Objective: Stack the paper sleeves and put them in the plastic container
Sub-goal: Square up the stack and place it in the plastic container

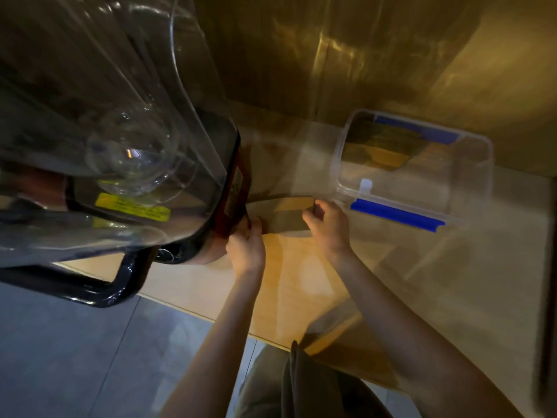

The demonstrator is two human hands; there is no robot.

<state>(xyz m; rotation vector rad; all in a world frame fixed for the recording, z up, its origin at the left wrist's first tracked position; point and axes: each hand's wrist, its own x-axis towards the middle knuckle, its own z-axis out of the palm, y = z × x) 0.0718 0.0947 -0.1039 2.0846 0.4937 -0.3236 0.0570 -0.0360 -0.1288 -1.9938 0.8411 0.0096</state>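
A flat stack of brown paper sleeves (284, 214) is held upright on its edge on the wooden table (301, 282), near the middle of the head view. My left hand (245, 248) grips its left end and my right hand (327, 226) pinches its right end. A clear plastic container (470, 182) with blue clip handles stands open to the right of the sleeves, close to the wall. More brown sleeves lie inside it, seen through its walls.
A large blender (120, 140) with a clear jar, a dark red base and a black handle fills the left side, touching my left hand. A shiny gold wall (361, 55) runs behind the table. The table's front edge and grey floor (75, 357) lie below.
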